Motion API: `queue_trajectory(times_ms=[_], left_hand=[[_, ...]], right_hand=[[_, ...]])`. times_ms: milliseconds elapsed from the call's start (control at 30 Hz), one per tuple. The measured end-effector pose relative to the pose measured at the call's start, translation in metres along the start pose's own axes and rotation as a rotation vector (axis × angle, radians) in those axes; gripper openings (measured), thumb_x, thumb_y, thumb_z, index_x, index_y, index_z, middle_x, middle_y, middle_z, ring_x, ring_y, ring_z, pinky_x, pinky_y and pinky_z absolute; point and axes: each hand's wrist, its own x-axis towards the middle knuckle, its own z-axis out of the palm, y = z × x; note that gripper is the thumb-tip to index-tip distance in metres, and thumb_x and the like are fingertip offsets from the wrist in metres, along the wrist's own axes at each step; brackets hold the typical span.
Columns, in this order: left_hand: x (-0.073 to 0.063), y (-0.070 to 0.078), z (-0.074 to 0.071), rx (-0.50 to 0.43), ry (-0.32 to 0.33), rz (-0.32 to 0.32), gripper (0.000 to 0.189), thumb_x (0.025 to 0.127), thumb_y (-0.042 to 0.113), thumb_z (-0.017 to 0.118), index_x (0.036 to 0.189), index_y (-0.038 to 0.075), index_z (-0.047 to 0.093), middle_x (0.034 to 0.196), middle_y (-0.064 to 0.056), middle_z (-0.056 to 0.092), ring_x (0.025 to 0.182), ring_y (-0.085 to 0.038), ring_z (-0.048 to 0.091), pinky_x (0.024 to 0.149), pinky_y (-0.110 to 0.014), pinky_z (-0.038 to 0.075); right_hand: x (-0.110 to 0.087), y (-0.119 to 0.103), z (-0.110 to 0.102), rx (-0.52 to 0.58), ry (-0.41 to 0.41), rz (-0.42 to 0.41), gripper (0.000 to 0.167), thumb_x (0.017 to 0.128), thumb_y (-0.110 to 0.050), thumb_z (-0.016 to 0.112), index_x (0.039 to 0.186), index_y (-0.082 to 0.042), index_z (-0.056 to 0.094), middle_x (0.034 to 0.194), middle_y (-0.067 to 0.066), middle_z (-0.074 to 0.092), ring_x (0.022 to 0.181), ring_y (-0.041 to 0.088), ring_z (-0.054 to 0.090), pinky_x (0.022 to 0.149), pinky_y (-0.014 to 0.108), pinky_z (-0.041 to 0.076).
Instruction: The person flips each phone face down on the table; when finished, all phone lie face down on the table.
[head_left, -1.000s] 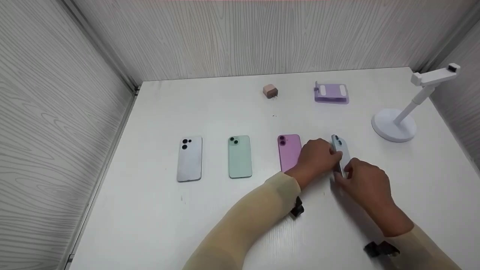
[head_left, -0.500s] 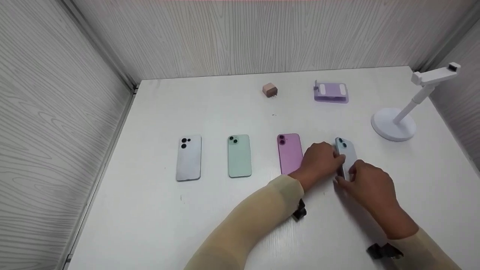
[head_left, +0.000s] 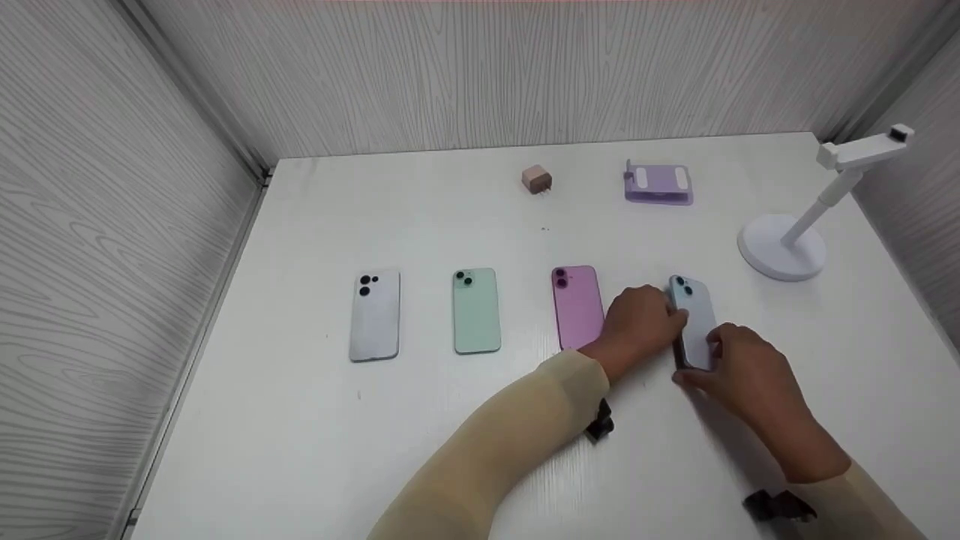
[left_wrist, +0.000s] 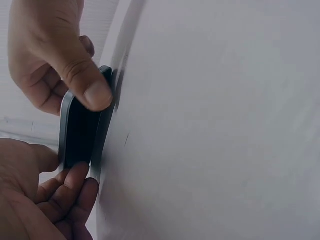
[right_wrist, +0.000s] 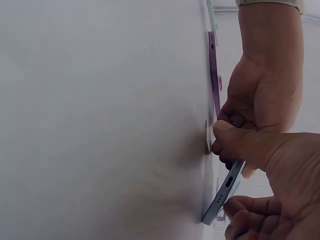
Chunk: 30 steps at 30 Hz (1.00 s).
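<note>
Both hands hold a light blue smartphone [head_left: 697, 319], back up with its two camera lenses at the far end. My left hand [head_left: 637, 322] pinches its left long edge. Around its near right part my right hand [head_left: 750, 375] grips, thumb at the bottom edge and fingers along the right edge. Seen from the right wrist, the phone's port edge [right_wrist: 223, 195] slants, left side raised and right side close over the table. In the left wrist view the phone's dark screen side [left_wrist: 80, 132] shows beneath the right thumb [left_wrist: 96, 95].
A pink phone [head_left: 577, 304], partly behind the left wrist, a green phone [head_left: 476, 311] and a silver phone [head_left: 375, 319] lie in a row. Behind are a charger plug [head_left: 537, 179], a purple folding stand [head_left: 658, 184] and a white stand [head_left: 784, 247]. Panels border the table.
The light blue phone has turned from steeply tilted to flatter, with more of its back visible, and shifted slightly right. My right hand has moved slightly right and nearer; the left stays at the edge.
</note>
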Motion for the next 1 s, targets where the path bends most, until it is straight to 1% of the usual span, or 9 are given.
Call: queue_trajectory(times_ms=[67, 133, 233, 300, 433, 600, 867, 1000], left_hand=[[0.000, 0.000, 0.000, 0.006, -0.001, 0.005, 0.058, 0.106, 0.036, 0.067, 0.054, 0.020, 0.048, 0.054, 0.009, 0.034, 0.053, -0.006, 0.035, 0.049, -0.023, 0.027], [0.000, 0.000, 0.000, 0.005, -0.006, -0.002, 0.058, 0.107, 0.036, 0.067, 0.054, 0.020, 0.048, 0.054, 0.009, 0.035, 0.053, -0.006, 0.036, 0.049, -0.022, 0.028], [0.001, 0.001, 0.000, 0.007, -0.014, -0.013, 0.057, 0.108, 0.037, 0.066, 0.056, 0.020, 0.050, 0.058, 0.009, 0.040, 0.056, -0.006, 0.040, 0.051, -0.022, 0.031], [0.001, 0.002, 0.000, 0.016, -0.020, -0.021, 0.056, 0.108, 0.038, 0.066, 0.058, 0.020, 0.052, 0.060, 0.008, 0.043, 0.058, -0.007, 0.043, 0.053, -0.023, 0.033], [0.001, 0.005, 0.001, 0.036, -0.024, -0.044, 0.054, 0.109, 0.041, 0.065, 0.061, 0.020, 0.053, 0.062, 0.007, 0.045, 0.060, -0.008, 0.046, 0.055, -0.023, 0.036], [0.000, 0.008, 0.003, 0.038, -0.028, -0.078, 0.049, 0.109, 0.042, 0.066, 0.067, 0.019, 0.055, 0.063, 0.007, 0.047, 0.061, -0.009, 0.049, 0.055, -0.024, 0.037], [-0.002, 0.010, 0.005, 0.048, -0.031, -0.094, 0.046, 0.109, 0.041, 0.067, 0.068, 0.020, 0.059, 0.064, 0.008, 0.052, 0.063, -0.009, 0.052, 0.057, -0.024, 0.039], [-0.004, 0.013, 0.002, 0.058, -0.045, -0.081, 0.044, 0.106, 0.039, 0.071, 0.068, 0.020, 0.061, 0.063, 0.009, 0.054, 0.063, -0.008, 0.052, 0.057, -0.023, 0.040]], right_hand=[[0.000, 0.004, 0.000, 0.005, -0.012, 0.006, 0.076, 0.081, -0.039, 0.097, 0.124, 0.013, 0.061, 0.104, 0.025, 0.066, 0.086, 0.033, 0.063, 0.065, 0.039, 0.051], [-0.001, 0.007, -0.001, 0.001, -0.017, 0.009, 0.080, 0.082, -0.037, 0.096, 0.129, 0.016, 0.060, 0.111, 0.031, 0.065, 0.092, 0.038, 0.064, 0.071, 0.047, 0.055], [-0.001, 0.012, -0.002, -0.006, -0.028, 0.010, 0.083, 0.084, -0.036, 0.094, 0.134, 0.019, 0.059, 0.119, 0.038, 0.065, 0.101, 0.045, 0.065, 0.080, 0.057, 0.057], [-0.001, 0.015, -0.003, -0.010, -0.038, 0.008, 0.083, 0.085, -0.036, 0.093, 0.137, 0.020, 0.058, 0.120, 0.039, 0.065, 0.104, 0.047, 0.066, 0.083, 0.060, 0.056], [-0.001, 0.017, -0.005, -0.008, -0.046, 0.000, 0.078, 0.086, -0.031, 0.093, 0.136, 0.018, 0.059, 0.116, 0.035, 0.067, 0.103, 0.046, 0.066, 0.083, 0.059, 0.055], [0.000, 0.015, -0.006, -0.014, -0.061, 0.005, 0.072, 0.086, -0.027, 0.093, 0.134, 0.017, 0.061, 0.117, 0.035, 0.068, 0.103, 0.045, 0.067, 0.084, 0.059, 0.056], [-0.001, 0.015, -0.006, -0.021, -0.067, -0.005, 0.065, 0.088, -0.017, 0.091, 0.134, 0.019, 0.061, 0.114, 0.036, 0.068, 0.100, 0.046, 0.068, 0.082, 0.058, 0.058], [-0.001, 0.016, -0.008, -0.011, -0.081, -0.002, 0.065, 0.090, -0.014, 0.088, 0.138, 0.020, 0.059, 0.123, 0.040, 0.066, 0.111, 0.053, 0.067, 0.090, 0.062, 0.057]])
